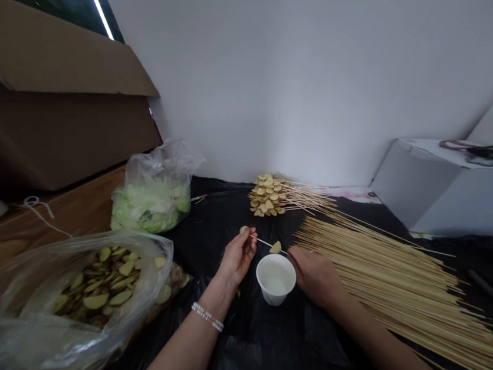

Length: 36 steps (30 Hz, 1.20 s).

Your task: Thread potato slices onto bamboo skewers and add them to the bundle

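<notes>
My left hand [235, 259] pinches a pale potato slice [243, 230] at the tip of a thin bamboo skewer [262, 242]. My right hand [314, 271] grips the other end of that skewer, and a second slice [275, 248] sits threaded partway along it. Both hands hover over the black plastic sheet [273, 342], just behind a white paper cup [275, 278] with a little liquid in it. A beaded bracelet [207, 317] circles my left wrist.
A large pile of bare skewers [400, 280] lies at the right. Finished potato skewers [272, 195] rest by the wall. A clear bag of potato slices [96, 287] sits front left, a bag of green leaves [152, 198] behind it, cardboard boxes [56, 98] further left, a white box [451, 184] right.
</notes>
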### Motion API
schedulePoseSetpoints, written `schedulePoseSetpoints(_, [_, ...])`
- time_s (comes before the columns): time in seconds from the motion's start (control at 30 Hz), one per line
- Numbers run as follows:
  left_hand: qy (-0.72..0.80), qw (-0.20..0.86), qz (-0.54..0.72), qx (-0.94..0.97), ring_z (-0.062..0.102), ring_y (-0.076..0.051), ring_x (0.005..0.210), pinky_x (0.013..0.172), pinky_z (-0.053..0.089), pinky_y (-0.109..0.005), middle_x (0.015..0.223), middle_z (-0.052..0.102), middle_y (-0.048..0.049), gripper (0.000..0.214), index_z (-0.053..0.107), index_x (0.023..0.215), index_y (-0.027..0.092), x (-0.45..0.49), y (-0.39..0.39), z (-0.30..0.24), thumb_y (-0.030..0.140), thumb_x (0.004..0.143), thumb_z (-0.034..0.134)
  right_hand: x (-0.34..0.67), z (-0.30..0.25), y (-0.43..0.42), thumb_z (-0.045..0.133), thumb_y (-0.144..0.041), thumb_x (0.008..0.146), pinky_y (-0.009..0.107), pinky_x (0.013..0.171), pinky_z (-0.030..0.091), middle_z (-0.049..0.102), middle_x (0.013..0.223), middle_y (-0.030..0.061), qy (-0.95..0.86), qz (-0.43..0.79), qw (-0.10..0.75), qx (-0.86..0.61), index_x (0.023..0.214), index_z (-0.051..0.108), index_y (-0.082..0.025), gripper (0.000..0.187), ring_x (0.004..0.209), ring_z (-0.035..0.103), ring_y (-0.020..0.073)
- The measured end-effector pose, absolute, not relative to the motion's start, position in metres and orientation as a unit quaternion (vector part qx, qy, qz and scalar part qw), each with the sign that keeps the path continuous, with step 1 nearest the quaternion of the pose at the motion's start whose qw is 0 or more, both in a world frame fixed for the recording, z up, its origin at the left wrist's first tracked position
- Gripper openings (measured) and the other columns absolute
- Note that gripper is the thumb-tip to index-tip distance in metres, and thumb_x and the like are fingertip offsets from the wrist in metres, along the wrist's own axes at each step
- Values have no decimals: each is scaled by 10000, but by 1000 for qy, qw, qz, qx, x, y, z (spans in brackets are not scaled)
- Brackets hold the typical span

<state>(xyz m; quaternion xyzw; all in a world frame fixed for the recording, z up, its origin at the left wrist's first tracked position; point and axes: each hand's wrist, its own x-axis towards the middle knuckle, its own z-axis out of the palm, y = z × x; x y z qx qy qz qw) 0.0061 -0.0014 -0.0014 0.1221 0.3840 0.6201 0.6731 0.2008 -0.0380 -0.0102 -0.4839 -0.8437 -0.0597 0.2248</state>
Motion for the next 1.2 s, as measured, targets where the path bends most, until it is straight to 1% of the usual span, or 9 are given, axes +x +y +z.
schedulePoseSetpoints(0.27, [373,674,623,136,584,-45,508,476,505,-114,686,661,-51,119,685,849,62,5,0,-4,107,852,574,200,-9,-40,387,-206,937,273,567,236,627,744,30,-842,-70,222,-487,810,561,-182,217,665,541,137])
schedulePoseSetpoints(0.47, [363,697,601,144,590,-48,517,479,504,-114,687,662,-48,110,687,866,70,8,-3,-5,130,842,599,200,-10,-39,376,-212,941,283,550,214,635,744,36,-842,-62,201,-496,819,559,-175,223,625,534,138])
schedulePoseSetpoints(0.67, [374,692,598,153,600,-52,526,481,507,-119,697,664,-46,121,690,892,77,11,-5,-3,158,827,628,200,-12,-37,356,-242,958,271,563,231,624,734,29,-839,-49,223,-493,814,550,-181,249,656,545,139])
schedulePoseSetpoints(0.87, [376,672,628,115,584,-42,494,454,490,-108,660,653,-29,82,673,826,81,5,-1,-1,88,837,592,201,-10,-37,358,-257,963,260,586,258,632,754,31,-843,-34,220,-490,822,561,-179,260,680,551,135])
schedulePoseSetpoints(1.07, [372,666,638,106,571,-41,466,434,478,-101,616,641,-25,101,679,814,71,0,1,-1,109,844,589,203,-10,-36,378,-223,946,265,577,254,632,754,34,-841,-54,221,-491,814,577,-177,243,653,535,134])
schedulePoseSetpoints(1.2, [378,668,629,128,568,-37,479,443,477,-97,629,652,-30,63,690,795,76,7,-2,-2,101,810,634,201,-9,-38,408,-197,925,271,571,254,634,764,31,-844,-50,219,-487,823,585,-180,205,656,539,136])
